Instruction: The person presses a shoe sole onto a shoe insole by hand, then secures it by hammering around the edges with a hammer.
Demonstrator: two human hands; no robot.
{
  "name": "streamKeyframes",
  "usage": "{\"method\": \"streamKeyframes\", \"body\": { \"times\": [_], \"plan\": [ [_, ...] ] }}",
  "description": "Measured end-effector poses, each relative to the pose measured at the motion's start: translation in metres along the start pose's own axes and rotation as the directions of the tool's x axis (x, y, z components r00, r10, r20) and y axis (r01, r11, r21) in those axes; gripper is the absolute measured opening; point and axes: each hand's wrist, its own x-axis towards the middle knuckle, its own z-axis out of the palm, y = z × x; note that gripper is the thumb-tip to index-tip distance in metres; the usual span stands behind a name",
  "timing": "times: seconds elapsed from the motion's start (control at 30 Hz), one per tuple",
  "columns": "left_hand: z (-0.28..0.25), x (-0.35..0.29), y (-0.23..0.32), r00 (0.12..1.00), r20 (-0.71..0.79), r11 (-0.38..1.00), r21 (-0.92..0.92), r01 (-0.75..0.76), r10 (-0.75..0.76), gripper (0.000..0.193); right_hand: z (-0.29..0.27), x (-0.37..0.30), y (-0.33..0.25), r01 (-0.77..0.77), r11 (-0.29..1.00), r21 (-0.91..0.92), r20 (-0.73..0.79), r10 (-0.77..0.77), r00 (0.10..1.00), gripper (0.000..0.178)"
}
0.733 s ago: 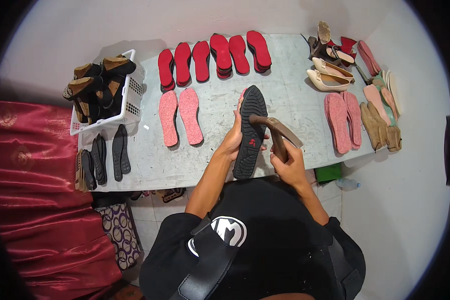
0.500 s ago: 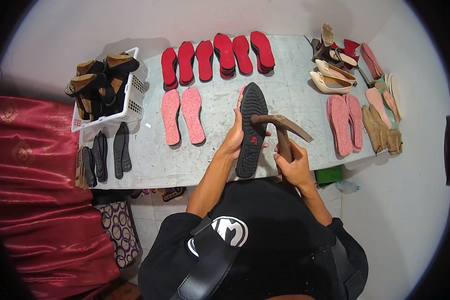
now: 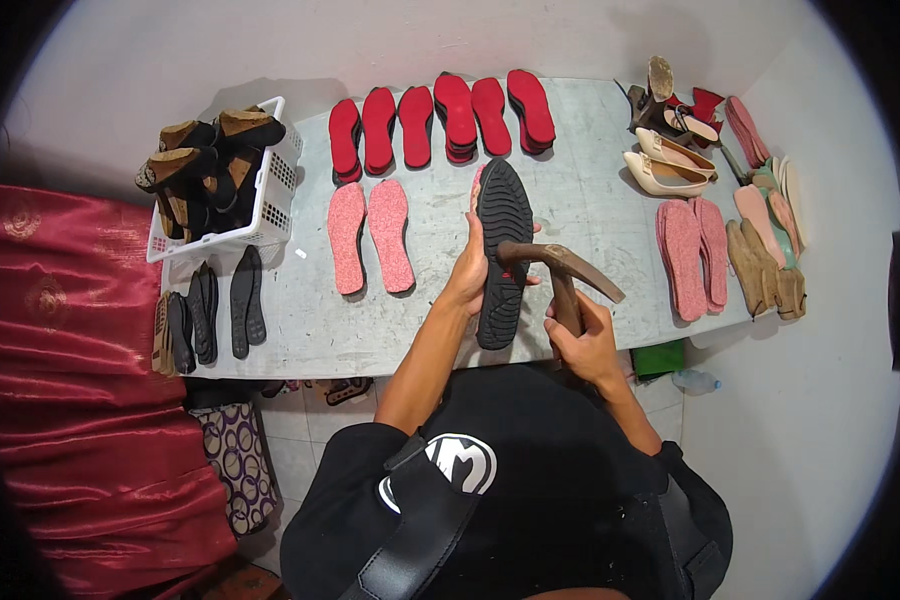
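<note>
My left hand [image 3: 467, 272] is wrapped round a black ridged shoe sole [image 3: 503, 215], held up above the table with its tread toward me. A strip of pink speckled material shows along the sole's upper left edge. In my right hand [image 3: 587, 342] is a hammer [image 3: 567, 305], gripped by its wooden handle. The hammer's rusty head lies across the middle of the tread and seems to touch it, its curved claw pointing right. Fingertips of my left hand show past the sole's right edge.
Behind stand stacks of red insoles [image 3: 455, 110], with two pink speckled insoles [image 3: 392, 238] nearer. At left are a white basket [image 3: 275, 190] of wedge shoes and several black soles [image 3: 247, 305]. Pink insoles [image 3: 682, 262], cream shoes [image 3: 665, 175] and brown gloves [image 3: 755, 262] lie right.
The hammer head has come slightly lower on the tread, covering more of the red mark. The sole has shifted up a little, and the view has moved slightly.
</note>
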Motion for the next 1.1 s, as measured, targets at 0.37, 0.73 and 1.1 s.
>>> {"method": "streamKeyframes", "body": {
  "times": [0.37, 0.73, 1.1],
  "plan": [
    [-0.002, -0.002, -0.011, 0.991, -0.013, 0.987, 0.085, 0.135, -0.134, 0.089, -0.004, 0.016, -0.008, 0.115, 0.992, -0.048, -0.037, -0.117, 0.992, 0.009],
    [-0.003, -0.007, -0.018, 0.98, -0.016, 0.972, 0.123, 0.199, -0.199, 0.088, -0.003, 0.033, -0.015, 0.141, 0.988, -0.06, -0.063, -0.144, 0.988, 0.009],
    [0.001, -0.014, -0.02, 0.981, 0.082, 0.985, 0.027, 0.172, -0.173, 0.088, -0.009, 0.042, -0.026, 0.135, 0.991, -0.02, -0.11, -0.136, 0.985, 0.009]
  ]
}}
